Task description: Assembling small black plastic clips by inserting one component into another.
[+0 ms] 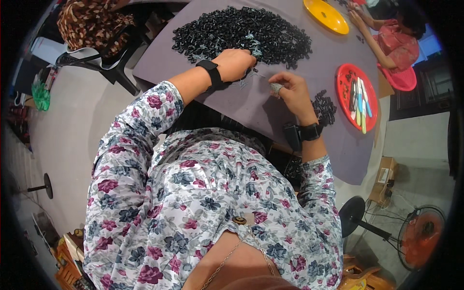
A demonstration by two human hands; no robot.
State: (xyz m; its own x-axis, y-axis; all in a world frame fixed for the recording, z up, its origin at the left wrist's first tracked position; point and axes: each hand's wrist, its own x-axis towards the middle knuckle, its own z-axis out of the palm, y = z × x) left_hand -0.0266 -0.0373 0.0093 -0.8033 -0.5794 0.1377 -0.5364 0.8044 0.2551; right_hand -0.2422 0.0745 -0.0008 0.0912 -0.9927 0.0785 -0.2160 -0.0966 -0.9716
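A wide heap of small black tubular pieces covers the far part of the grey-purple table. At the heap's near edge is my left hand, palm down with fingers curled in. What its fingertips hold, if anything, is hidden. Thin grey pin-like bits lie scattered on the cloth just below it, and more rest on the heap. To the right, my right hand is raised a little over the table, its thumb and fingers closed on a clump of grey bits. A smaller pile of black pieces lies beside that wrist.
A red tray at the right bears knife-like tools with coloured handles and small dark pieces. Beyond it are a yellow plate and a co-worker's hands. A dark chair stands left of the table; a fan stands lower right.
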